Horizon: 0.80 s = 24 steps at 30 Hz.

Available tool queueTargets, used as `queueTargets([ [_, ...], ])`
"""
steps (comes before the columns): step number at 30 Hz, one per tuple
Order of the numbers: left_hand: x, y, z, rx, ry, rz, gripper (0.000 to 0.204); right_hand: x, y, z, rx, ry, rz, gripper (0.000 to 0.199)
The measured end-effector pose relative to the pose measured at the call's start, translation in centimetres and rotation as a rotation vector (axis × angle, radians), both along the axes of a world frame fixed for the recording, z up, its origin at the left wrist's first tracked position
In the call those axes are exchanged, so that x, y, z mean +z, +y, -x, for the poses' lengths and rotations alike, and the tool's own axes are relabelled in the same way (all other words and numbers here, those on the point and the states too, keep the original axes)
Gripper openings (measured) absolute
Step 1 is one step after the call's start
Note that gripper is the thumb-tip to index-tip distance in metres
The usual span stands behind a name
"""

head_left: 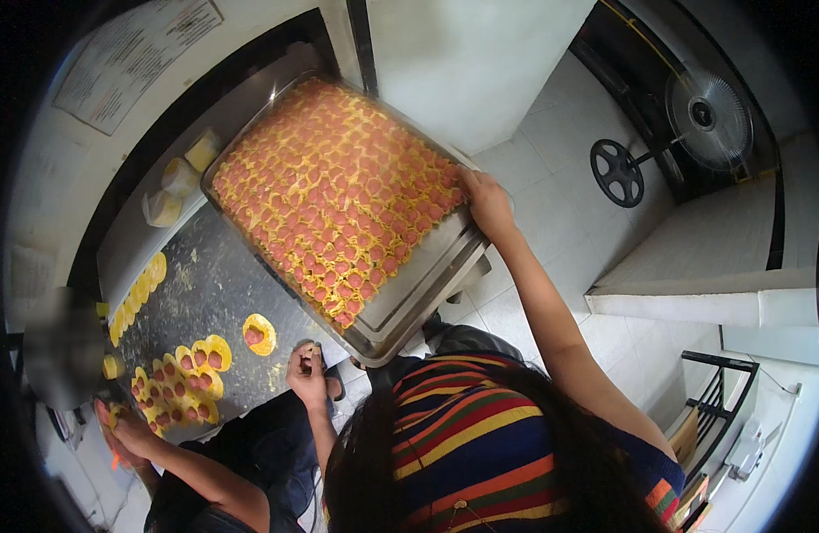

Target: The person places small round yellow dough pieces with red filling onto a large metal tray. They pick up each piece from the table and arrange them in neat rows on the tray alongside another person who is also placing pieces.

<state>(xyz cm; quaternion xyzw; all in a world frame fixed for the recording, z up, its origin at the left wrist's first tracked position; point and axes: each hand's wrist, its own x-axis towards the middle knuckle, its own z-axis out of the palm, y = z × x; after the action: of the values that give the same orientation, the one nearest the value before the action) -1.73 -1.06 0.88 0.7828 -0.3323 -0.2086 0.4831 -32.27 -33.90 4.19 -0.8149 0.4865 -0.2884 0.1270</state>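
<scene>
A big steel tray (400, 324) lies at a slant over the counter's far right corner. Rows of yellow dough pieces with pink sausage slices (329, 191) cover most of it; its near right part is bare metal. My right hand (487, 204) is closed on the tray's right edge. Near the tray's close corner, my left hand (306, 375) is curled, its fingertips together; what they hold, if anything, I cannot make out. Just left of it, one yellow dough round (261, 334) with sausage on it rests on the dark worktop (218, 298).
More topped dough rounds (178, 386) cluster at the worktop's near left, and plain yellow rounds (141, 293) line its far edge. Tubs (178, 176) stand on a ledge behind. A co-worker's hands (121, 431) are at lower left. A fan (707, 115) stands at far right.
</scene>
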Motion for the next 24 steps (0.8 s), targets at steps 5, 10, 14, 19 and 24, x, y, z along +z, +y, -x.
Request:
queueTargets([
  [5, -0.8, 0.2, -0.7, -0.002, -0.064, -0.022, 0.008, 0.5, 1.8, -0.7, -0.177, -0.075, 0.011, 0.043],
  [10, -1.6, 0.6, -0.8, 0.027, -0.003, 0.042, 0.006, -0.4, 3.5, -2.0, -0.46, -0.098, -0.278, 0.037],
  [14, -1.3, 0.3, -1.1, -0.063, 0.092, 0.068, 0.007, -1.7, 1.8, -2.9, -0.573, -0.341, -0.208, 0.032],
  [19, -1.2, 0.9, -1.5, -0.158, 0.166, 0.083, 0.007, -0.9, 2.5, -4.2, -0.675, -0.587, -0.336, 0.035],
  [24, -1.4, 1.0, -2.6, -0.275, 0.037, 0.044, 0.01, -4.8, 2.8, -5.8, -0.881, -0.892, -0.273, 0.039],
])
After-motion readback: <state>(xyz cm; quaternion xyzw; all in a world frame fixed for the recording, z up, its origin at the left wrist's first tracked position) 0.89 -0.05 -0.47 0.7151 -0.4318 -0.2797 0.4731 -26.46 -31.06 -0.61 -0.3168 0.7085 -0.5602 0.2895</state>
